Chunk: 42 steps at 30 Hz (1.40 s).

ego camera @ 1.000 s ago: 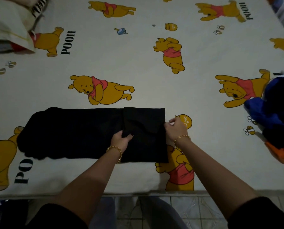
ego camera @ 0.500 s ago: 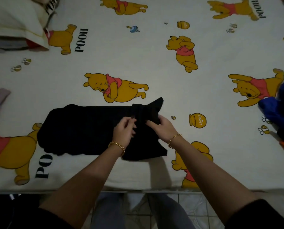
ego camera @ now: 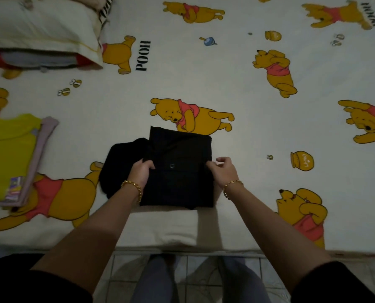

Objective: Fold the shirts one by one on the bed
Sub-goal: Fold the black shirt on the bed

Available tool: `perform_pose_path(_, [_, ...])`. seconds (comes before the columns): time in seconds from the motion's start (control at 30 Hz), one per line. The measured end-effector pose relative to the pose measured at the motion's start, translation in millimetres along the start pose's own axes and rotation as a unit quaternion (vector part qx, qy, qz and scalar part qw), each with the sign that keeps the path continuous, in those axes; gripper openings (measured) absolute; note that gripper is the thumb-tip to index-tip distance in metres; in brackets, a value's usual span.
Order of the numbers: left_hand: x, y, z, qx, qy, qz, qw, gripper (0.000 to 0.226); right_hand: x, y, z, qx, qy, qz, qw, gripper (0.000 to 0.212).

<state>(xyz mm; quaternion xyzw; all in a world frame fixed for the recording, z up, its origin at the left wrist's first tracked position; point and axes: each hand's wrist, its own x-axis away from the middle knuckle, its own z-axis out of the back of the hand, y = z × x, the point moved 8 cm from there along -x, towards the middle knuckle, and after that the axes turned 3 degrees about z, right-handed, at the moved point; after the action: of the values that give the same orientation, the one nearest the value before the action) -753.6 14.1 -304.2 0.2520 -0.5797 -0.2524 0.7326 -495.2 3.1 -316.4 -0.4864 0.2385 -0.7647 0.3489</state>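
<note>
The black shirt (ego camera: 177,167), a long strip before, now lies folded compact at the near edge of the bed (ego camera: 247,84). The left hand (ego camera: 141,171) grips its fold. The right hand (ego camera: 223,170) curls at its right edge, grip unclear. A folded yellow shirt (ego camera: 9,154) lies left, a pillow (ego camera: 40,29) far left.

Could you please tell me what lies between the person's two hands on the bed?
In the head view, the folded black shirt lies between the left hand and right hand.
</note>
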Motion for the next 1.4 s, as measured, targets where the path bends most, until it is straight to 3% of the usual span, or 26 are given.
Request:
perform_pose_path(0.07, [-13.0, 0.9, 35.3, -0.036, 0.023, -0.007, 0.999, 0.017, 4.4, -2.0, -23.7, -0.020, -0.030, -0.035, 0.999, 0.070])
perform_pose_path(0.23, [-39.5, -5.6, 76.1, -0.142, 0.030, -0.033, 0.989, 0.033, 2.3, -15.0, -66.0, -0.006, -0.028, -0.070, 0.997, 0.082])
perform_pose_path(0.43, [-41.4, -6.4, 81.7, -0.239, 0.080, -0.081, 0.964, 0.032, 8.0, -17.3, -87.5, -0.034, -0.103, -0.138, 0.984, 0.069])
perform_pose_path(0.57, [-40.9, -4.5, 71.1, -0.244, 0.056, -0.073, 0.965, 0.038, 1.5, -34.4, -73.0, -0.034, -0.076, -0.071, 0.994, 0.053])
perform_pose_path(0.7, [-39.1, 8.1, 48.9, -0.217, 0.032, -0.069, 0.973, 0.054, -10.7, -83.5, -31.3, 0.096, -0.021, 0.050, 0.994, 0.043])
perform_pose_path(0.8, [-36.8, 23.5, 26.0, -0.160, 0.022, -0.071, 0.984, 0.047, -15.2, -139.2, 7.5, 0.208, 0.020, 0.166, 0.964, 0.033])
perform_pose_path(0.97, [-27.4, 55.7, -13.6, -0.149, 0.027, -0.105, 0.983, 0.026, -5.8, -219.6, 53.9, 0.361, 0.086, 0.306, 0.877, 0.023])
perform_pose_path(1.1, [-21.9, 71.8, -34.6, -0.125, 0.046, -0.128, 0.983, 0.012, 4.6, -240.2, 57.4, 0.483, 0.160, 0.408, 0.758, 0.016])
perform_pose_path(1.2, [-17.7, 68.5, -40.9, -0.105, 0.083, -0.137, 0.981, 0.018, 21.7, -205.9, 38.9, 0.475, 0.213, 0.535, 0.666, 0.008])
perform_pose_path(1.23, [-16.1, 64.8, -40.8, -0.105, 0.101, -0.139, 0.980, 0.021, 20.6, -179.8, 30.3, 0.476, 0.211, 0.549, 0.653, 0.007])
perform_pose_path(1.3, [-12.8, 55.9, -41.5, -0.113, 0.132, -0.138, 0.975, 0.024, 10.0, -116.3, 10.0, 0.515, 0.160, 0.501, 0.677, 0.014])
perform_pose_path(1.4, [-9.3, 39.6, -50.1, -0.125, 0.146, -0.135, 0.972, 0.022, 3.5, -16.1, -19.5, 0.588, 0.008, 0.348, 0.730, 0.063])
